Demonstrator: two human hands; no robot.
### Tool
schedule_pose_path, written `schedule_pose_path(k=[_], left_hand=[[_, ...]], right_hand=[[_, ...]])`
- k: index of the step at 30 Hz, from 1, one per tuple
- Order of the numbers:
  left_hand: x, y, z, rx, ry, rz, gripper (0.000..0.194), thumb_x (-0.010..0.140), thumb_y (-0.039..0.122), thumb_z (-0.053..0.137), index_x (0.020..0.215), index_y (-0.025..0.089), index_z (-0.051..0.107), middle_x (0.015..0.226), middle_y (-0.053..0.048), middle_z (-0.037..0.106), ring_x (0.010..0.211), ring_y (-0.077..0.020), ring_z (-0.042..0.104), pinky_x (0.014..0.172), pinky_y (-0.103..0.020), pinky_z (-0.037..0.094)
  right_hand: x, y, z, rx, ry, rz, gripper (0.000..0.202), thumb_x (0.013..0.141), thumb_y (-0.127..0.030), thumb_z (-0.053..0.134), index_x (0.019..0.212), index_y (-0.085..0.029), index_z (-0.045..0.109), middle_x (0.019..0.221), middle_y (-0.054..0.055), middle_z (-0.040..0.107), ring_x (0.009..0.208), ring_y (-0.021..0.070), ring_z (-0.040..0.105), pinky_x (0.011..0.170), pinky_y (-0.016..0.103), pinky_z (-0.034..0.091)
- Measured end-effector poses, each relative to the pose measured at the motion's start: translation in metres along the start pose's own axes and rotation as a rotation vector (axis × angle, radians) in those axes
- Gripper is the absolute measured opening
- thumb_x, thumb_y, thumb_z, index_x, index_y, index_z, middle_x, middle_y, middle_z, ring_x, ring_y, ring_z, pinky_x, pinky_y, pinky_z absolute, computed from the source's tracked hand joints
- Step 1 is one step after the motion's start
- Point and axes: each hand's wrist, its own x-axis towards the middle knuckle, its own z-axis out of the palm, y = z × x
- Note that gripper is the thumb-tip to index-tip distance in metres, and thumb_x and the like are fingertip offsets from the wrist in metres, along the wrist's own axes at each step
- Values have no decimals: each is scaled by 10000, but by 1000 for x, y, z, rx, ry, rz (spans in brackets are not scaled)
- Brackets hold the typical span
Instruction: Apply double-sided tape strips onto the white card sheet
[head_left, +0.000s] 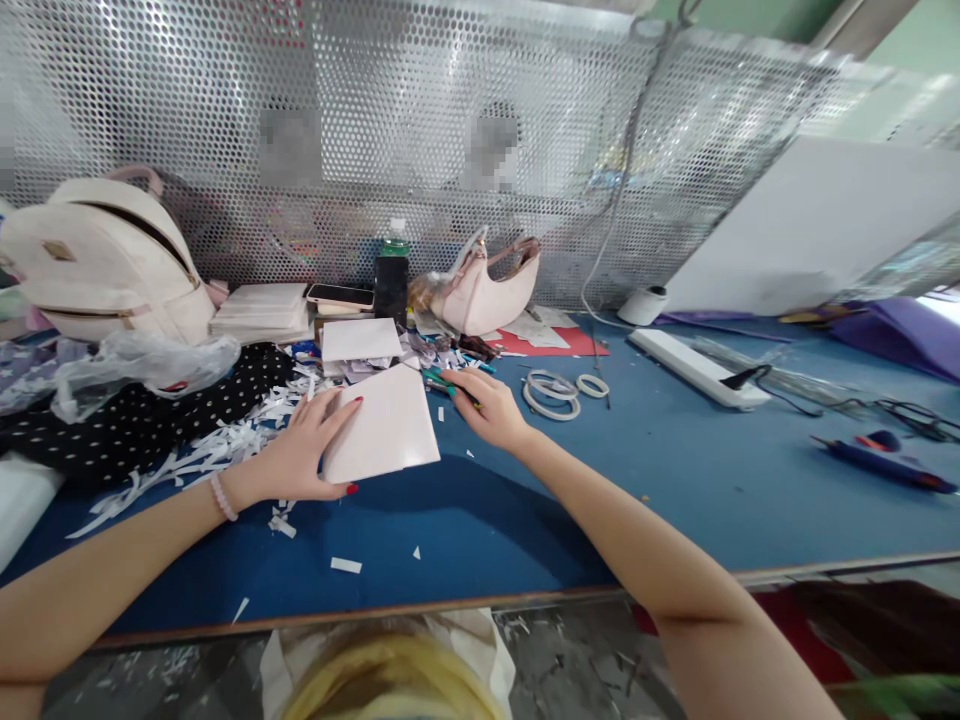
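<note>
My left hand (304, 450) grips a blank white card (386, 425) by its left side, with the thumb at the lower corner and the fingers along the upper edge. The card is tilted a little above the blue table. Just right of the card, my right hand (487, 405) is closed around a slim green-and-black tool (471, 398); most of it is hidden by the fingers, so its kind is unclear. Behind the card lies another white card (361, 340), among paper scraps. White paper strips (217, 450) are heaped beside my left hand.
A white backpack (112, 265), a stack of white paper (262, 308), a phone (340, 296) and a pink handbag (491, 290) stand along the perforated metal wall. Tape rolls (551, 395), a power strip (697, 370) and a blue tool (885, 463) lie to the right.
</note>
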Motion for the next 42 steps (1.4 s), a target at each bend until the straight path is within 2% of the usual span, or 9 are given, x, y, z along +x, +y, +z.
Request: schedule_pose_path(k=[4,9,11,15,21,30,33,37,42], left_hand=[[2,6,-3,53,-99,-13,1114,708,630,709,1568,186,158,1577,-248,174,1469,-445,166,1173,-642,93],[2,9,-7,97,-144,13,1099,721,714,658,1572,221,167,1583,-239,204,1462,-452,177,1149,-679,40],[1,8,-7,99,-152,24,1098,724,735,644,1574,239,158,1594,-230,197,1456,-462,191,1141,-689,33],[1,8,-5,90,-166,26,1108,715,746,646,1575,253,150,1604,-221,194,1454,-459,208,1140,-690,61],[2,6,-5,81,-199,35,997,696,712,691,1528,308,319,1591,-210,237,1422,-485,264,1110,-732,25],[3,6,-8,96,-243,52,985,720,735,650,1532,292,312,1593,-223,226,1454,-461,210,1119,-723,22],[2,1,-6,85,-235,89,1000,727,751,632,1543,293,280,1607,-219,188,1457,-465,197,1119,-723,6],[2,-4,-4,70,-220,211,1012,746,777,595,1558,299,226,1628,-199,134,1473,-458,153,1132,-703,-13],[3,-4,-6,90,-172,292,767,897,594,566,1540,277,291,1605,-171,253,1471,-414,204,1159,-675,43]], right_hand=[[3,7,2,-116,-94,101,371,979,-248,338,1245,-199,592,1099,114,691,985,228,664,842,345,534],[11,14,0,-393,-521,332,367,982,-286,422,1310,-198,563,1258,117,655,1062,257,660,835,329,524],[11,18,1,-415,-595,358,380,954,-341,507,1299,-195,571,1235,120,672,1035,276,670,794,328,526],[10,25,4,-442,-619,404,373,953,-362,514,1281,-195,579,1204,123,692,1027,271,672,776,316,515],[11,31,6,-452,-614,426,314,969,-323,485,1240,-218,605,1203,92,696,1049,242,663,789,291,503],[6,49,2,-466,-554,481,345,989,-304,446,1275,-176,591,1259,126,664,1103,269,649,847,327,509],[6,48,2,-456,-539,477,351,988,-298,446,1284,-167,582,1248,131,664,1086,276,654,838,335,514],[7,41,3,-432,-522,460,340,972,-297,482,1272,-176,587,1265,123,651,1088,259,648,844,320,513],[8,26,7,-420,-473,474,377,944,-274,491,1306,-194,561,1275,105,641,1046,250,654,803,319,525]])
